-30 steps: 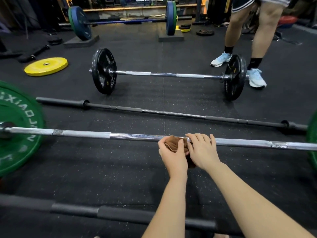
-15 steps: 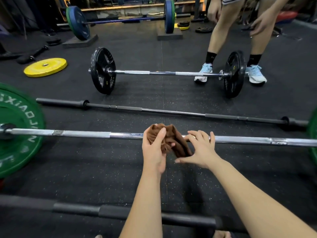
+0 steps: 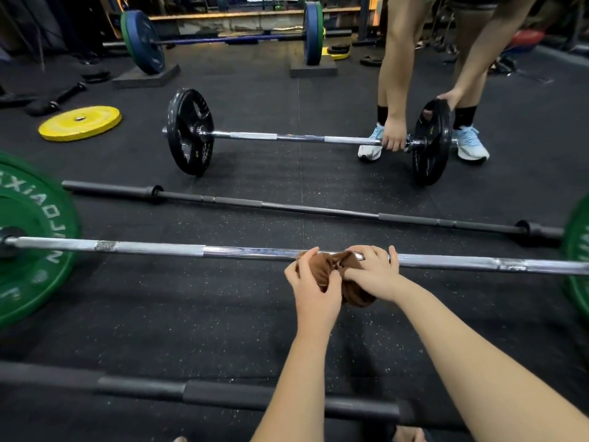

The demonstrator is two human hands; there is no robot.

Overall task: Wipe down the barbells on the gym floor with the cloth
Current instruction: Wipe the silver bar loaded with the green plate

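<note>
A chrome barbell (image 3: 159, 248) with green plates (image 3: 28, 237) lies across the floor in front of me. A brown cloth (image 3: 328, 269) is bunched against the bar's near side at its middle. My left hand (image 3: 314, 288) grips the cloth's left part with curled fingers. My right hand (image 3: 376, 272) pinches the cloth's right part, its fingers lying over the bar. A bare black barbell (image 3: 287, 208) lies just beyond. Farther back stands a chrome barbell with black plates (image 3: 189, 132). A dark bar (image 3: 191, 390) lies nearest me.
Another person (image 3: 414, 74) bends over the far barbell, one hand on its right plate (image 3: 432, 145) and one on the bar. A yellow plate (image 3: 79, 122) lies flat at the left. A blue-plated barbell (image 3: 143, 39) rests on blocks at the back.
The cloth came off the bar into my raised left hand, then returned to the bar with both hands on it. The other person stepped closer and bent down to the far barbell.
</note>
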